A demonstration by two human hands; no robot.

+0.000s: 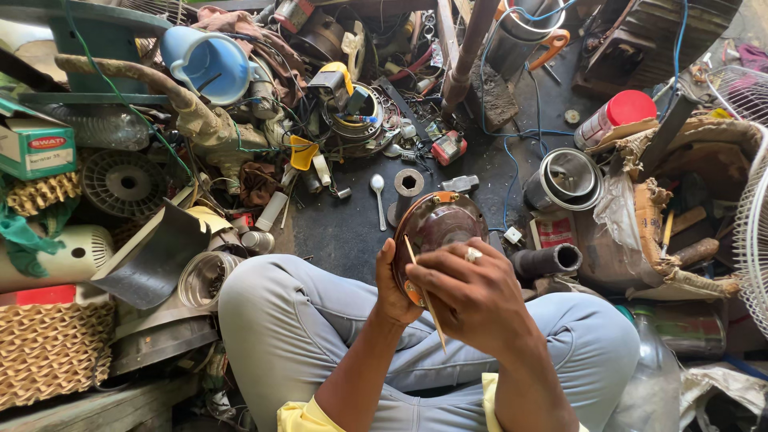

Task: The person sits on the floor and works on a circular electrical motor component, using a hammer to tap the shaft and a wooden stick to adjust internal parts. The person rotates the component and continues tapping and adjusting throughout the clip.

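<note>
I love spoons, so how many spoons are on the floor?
1. A white spoon lies on the dark floor, just left of a grey metal cylinder. More could be buried in the clutter.

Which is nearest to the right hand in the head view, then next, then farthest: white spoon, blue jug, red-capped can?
From the right hand:
1. White spoon, on the dark floor just up and left of the hand.
2. Red-capped can, up and to the right, lying by the torn cardboard.
3. Blue jug, far up-left, in the clutter pile.
</note>
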